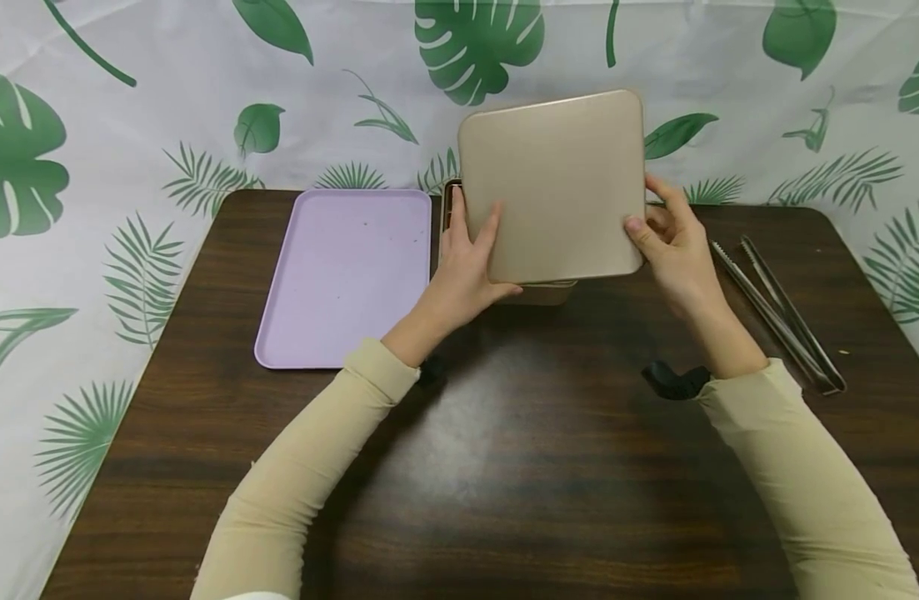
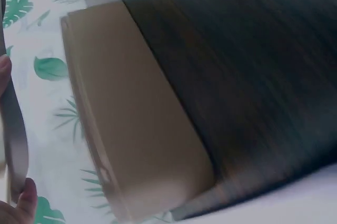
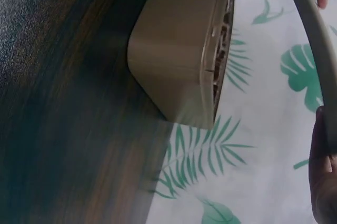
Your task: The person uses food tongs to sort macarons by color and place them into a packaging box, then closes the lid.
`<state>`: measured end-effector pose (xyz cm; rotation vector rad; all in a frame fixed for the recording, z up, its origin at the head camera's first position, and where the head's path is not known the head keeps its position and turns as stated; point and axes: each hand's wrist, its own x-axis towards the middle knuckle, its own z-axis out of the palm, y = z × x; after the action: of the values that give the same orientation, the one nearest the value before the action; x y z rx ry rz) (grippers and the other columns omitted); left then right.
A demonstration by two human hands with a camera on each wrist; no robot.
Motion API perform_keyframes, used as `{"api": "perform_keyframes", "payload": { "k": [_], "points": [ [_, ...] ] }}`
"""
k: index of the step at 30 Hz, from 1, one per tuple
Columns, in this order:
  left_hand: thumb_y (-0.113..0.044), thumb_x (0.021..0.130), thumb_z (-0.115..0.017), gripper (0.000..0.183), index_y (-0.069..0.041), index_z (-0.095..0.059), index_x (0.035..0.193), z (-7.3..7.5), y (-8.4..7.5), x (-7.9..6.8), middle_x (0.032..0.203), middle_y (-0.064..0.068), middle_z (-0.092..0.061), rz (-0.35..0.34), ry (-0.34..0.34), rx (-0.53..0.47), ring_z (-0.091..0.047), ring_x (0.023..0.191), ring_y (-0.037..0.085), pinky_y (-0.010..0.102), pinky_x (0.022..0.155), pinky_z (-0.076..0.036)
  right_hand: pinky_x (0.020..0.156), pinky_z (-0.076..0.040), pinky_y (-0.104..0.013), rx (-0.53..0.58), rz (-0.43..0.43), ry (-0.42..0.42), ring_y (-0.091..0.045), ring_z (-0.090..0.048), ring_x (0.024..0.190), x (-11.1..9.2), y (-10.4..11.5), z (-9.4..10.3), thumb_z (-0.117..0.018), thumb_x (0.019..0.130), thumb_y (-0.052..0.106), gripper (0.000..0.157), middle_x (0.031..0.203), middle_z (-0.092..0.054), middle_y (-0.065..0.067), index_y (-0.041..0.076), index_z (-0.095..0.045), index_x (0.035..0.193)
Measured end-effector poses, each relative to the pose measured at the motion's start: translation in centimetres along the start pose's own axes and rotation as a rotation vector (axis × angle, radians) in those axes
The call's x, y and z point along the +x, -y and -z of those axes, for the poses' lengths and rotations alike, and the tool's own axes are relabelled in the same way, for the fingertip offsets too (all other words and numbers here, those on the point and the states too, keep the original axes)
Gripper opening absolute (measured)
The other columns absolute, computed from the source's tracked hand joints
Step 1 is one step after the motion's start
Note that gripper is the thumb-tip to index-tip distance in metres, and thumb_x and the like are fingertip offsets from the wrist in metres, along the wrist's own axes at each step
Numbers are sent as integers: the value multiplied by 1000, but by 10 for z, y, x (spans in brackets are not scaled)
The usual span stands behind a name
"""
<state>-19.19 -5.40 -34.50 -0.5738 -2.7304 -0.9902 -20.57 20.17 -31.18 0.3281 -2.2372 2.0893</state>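
A beige square lid (image 1: 552, 187) is raised and tilted above a matching beige box (image 1: 537, 294), overlapping most of it in the head view. My right hand (image 1: 676, 250) grips the lid's right edge, thumb on its face and fingers behind. At the lower left corner, my left hand (image 1: 465, 267) holds the lid with fingers spread at its side and thumb along the bottom edge. In the left wrist view the box (image 2: 131, 113) shows its smooth side wall. Brown shapes line its open rim in the right wrist view, where the lid (image 3: 316, 50) stands apart from it.
A lavender tray (image 1: 347, 283) lies flat to the left of the box. Metal tongs (image 1: 781, 321) rest on the right side of the dark wooden table (image 1: 504, 500). A leaf-print cloth (image 1: 384, 58) hangs behind the table.
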Motion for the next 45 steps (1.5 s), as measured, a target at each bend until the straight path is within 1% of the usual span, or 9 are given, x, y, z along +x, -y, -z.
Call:
{"api": "perform_keyframes", "payload": {
  "k": [6, 10, 14, 17, 18, 22, 27, 38, 45],
  "points": [
    [-23, 75, -81, 101, 0, -19, 151, 3, 14, -1, 154, 35, 6, -17, 11, 25, -22, 136, 53, 56, 112, -30, 71, -45, -1, -464, 30, 35, 5, -53, 93, 2, -7, -4, -56, 92, 2, 65, 147, -33, -17, 8, -27, 150],
    [-25, 75, -81, 102, 2, -18, 151, 6, 21, 2, 154, 35, 6, -9, 62, 21, -19, 139, 53, 57, 114, -26, 74, -42, -1, -579, 33, 44, -23, -57, 112, 2, -12, -10, -55, 93, 3, 67, 149, -34, -19, 7, -23, 152],
    [-27, 76, -80, 102, 1, -17, 151, 9, 29, 6, 155, 33, 7, 44, 125, -38, -8, 144, 48, 54, 118, -20, 104, -45, -27, -619, 41, 97, -40, -41, 134, 5, -17, -12, -53, 96, 10, 61, 154, -31, -18, 7, -26, 151],
    [-30, 78, -77, 101, -3, -14, 152, 11, 34, 8, 157, 28, 9, 110, 181, -106, -1, 147, 42, 51, 120, -18, 114, -29, -52, -666, 14, 163, -37, -28, 143, 8, -22, -10, -54, 97, 22, 63, 157, -26, -15, 9, -25, 151],
    [-32, 79, -76, 100, -4, -14, 153, 12, 36, 9, 158, 26, 10, 132, 200, -126, 0, 148, 40, 50, 120, -17, 115, -27, -53, -682, -5, 187, -36, -25, 144, 10, -24, -9, -56, 96, 26, 67, 158, -24, -14, 10, -23, 152],
    [-35, 81, -74, 99, -8, -12, 153, 13, 42, 13, 159, 22, 11, 187, 251, -183, 2, 148, 37, 51, 120, -16, 116, -20, -57, -736, -75, 279, -32, -13, 149, 15, -32, -8, -67, 87, 35, 87, 162, -11, -8, 17, -14, 154],
    [-37, 80, -73, 97, -7, -16, 153, 14, 48, 18, 160, 23, 5, 187, 273, -155, -2, 148, 37, 49, 121, -16, 116, -16, -59, -764, -118, 339, -32, -7, 149, 19, -42, -10, -74, 80, 39, 102, 163, -3, -5, 20, -7, 155],
    [-37, 82, -72, 96, -6, -15, 153, 16, 57, 16, 160, 21, 5, 206, 319, -142, 0, 149, 34, 48, 121, -15, 117, -19, -55, -769, -138, 342, -34, -14, 148, 24, -64, -16, -76, 78, 40, 103, 162, -10, -10, 16, -12, 155],
    [-37, 82, -73, 96, -3, -16, 152, 14, 64, 14, 159, 25, 2, 189, 309, -124, -5, 147, 41, 50, 121, -16, 117, -19, -56, -781, -154, 361, -35, -14, 148, 25, -67, -17, -76, 77, 42, 104, 162, -10, -10, 16, -12, 155]
  ]
}}
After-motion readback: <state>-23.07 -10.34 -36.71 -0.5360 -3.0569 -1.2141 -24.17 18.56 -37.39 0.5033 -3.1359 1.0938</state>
